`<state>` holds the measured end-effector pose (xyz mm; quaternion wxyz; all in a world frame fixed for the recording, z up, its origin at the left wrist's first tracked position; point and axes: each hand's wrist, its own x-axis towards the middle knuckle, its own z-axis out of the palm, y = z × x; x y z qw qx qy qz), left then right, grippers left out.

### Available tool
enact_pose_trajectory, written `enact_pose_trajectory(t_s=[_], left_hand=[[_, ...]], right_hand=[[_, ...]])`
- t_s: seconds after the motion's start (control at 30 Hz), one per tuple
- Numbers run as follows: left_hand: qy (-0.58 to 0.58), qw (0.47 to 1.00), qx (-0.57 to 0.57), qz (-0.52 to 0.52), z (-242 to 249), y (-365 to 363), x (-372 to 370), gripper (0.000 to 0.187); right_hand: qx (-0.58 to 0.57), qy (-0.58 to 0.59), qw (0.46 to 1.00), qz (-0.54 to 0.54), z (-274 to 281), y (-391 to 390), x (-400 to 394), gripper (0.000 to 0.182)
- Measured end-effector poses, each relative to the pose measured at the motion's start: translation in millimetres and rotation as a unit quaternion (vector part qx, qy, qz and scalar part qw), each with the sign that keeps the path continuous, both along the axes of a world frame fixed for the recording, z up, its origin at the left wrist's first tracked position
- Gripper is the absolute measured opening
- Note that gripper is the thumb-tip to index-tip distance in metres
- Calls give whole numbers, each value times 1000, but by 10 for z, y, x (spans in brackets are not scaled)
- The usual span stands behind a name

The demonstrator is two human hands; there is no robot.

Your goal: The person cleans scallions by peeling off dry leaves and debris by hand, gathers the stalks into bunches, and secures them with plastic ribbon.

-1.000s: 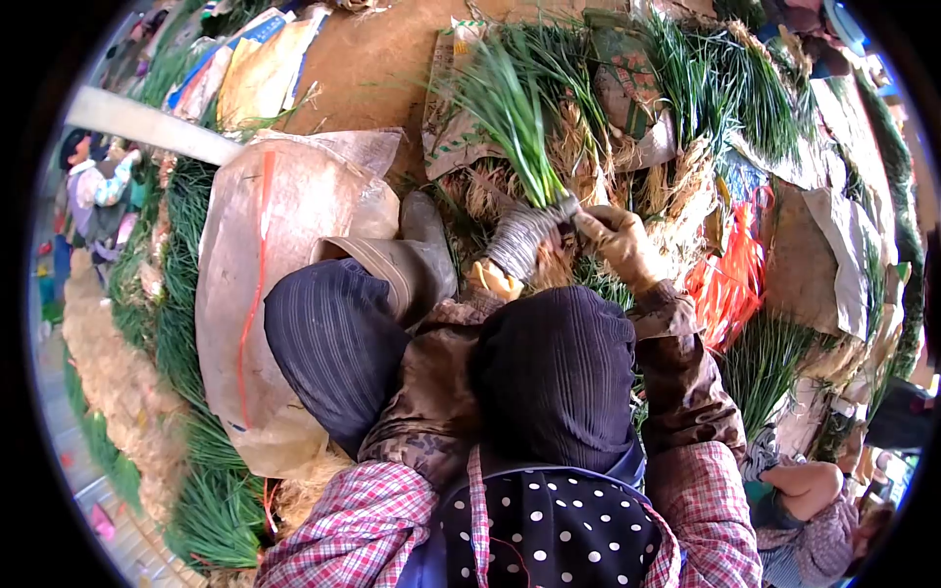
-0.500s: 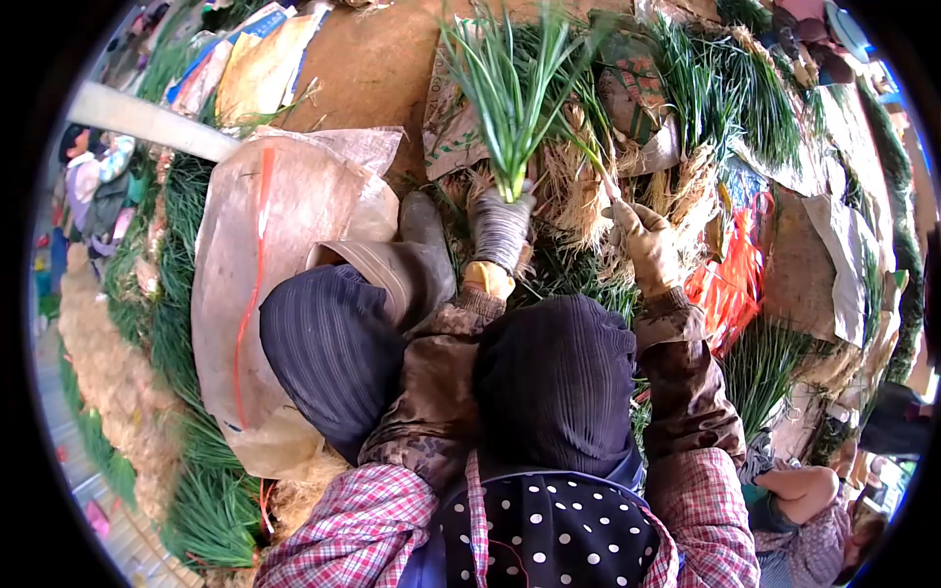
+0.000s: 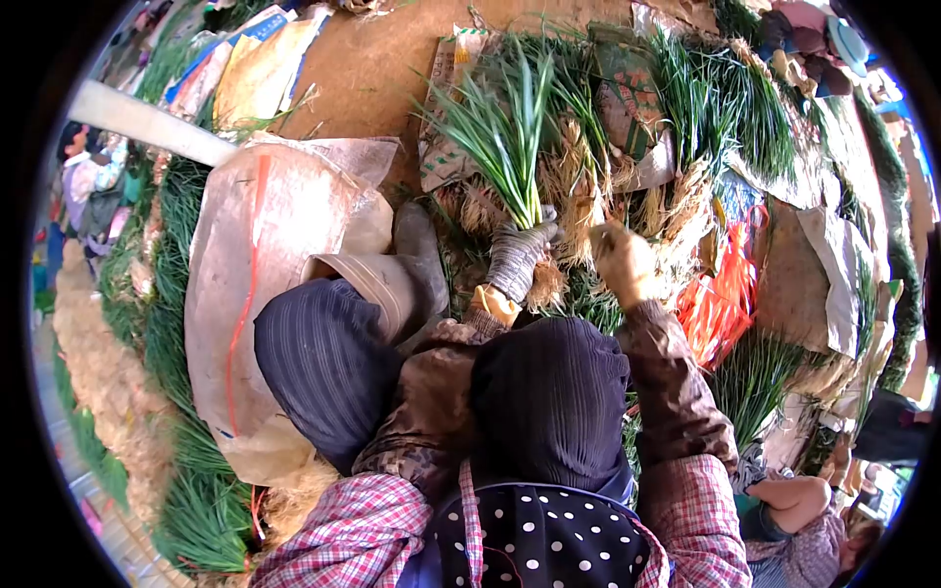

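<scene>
My left hand [image 3: 522, 257], in a grey knit glove, is closed around the lower stalks of a bunch of green onions [image 3: 515, 137]. Their long leaves fan upward, and a tuft of pale roots [image 3: 547, 284] hangs beside the glove. Just to the right, my right hand [image 3: 624, 263] wears a yellowish glove and has its fingers curled. It is slightly blurred, and anything inside it is hidden. Past both hands lie more rooted green onions [image 3: 573, 181] in a heap, roots toward me.
A large pale sack [image 3: 265, 294] with a red stripe lies left of my knees. Red plastic strips [image 3: 720, 299] are heaped at the right, near a brown sack [image 3: 799, 284]. More green bundles [image 3: 725, 98] lie at the upper right. A person [image 3: 804, 519] sits at lower right.
The bunch in my left hand has tilted left, and that hand has shifted slightly right and nearer me. My right hand has curled and moved left; the stalk at its fingertips no longer shows there.
</scene>
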<state>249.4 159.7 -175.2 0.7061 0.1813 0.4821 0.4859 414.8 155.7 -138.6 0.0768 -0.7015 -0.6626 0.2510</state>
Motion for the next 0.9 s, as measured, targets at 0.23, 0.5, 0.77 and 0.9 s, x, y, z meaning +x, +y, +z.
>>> enact_pose_trajectory(t_s=[0.23, 0.5, 0.77, 0.9], left_hand=[[22, 997, -18, -73, -200, -65, 1, 24], [16, 989, 23, -145, 27, -98, 140, 23], [-86, 988, 13, -131, -20, -192, 188, 30], [-89, 986, 9, -139, 3, -209, 186, 35]], right_hand=[[37, -110, 990, -82, -347, 644, 112, 18], [154, -114, 976, 107, -5, -762, 10, 20], [-20, 393, 899, -192, -137, -426, 148, 54], [-248, 521, 798, -175, -314, 15, 170, 61]])
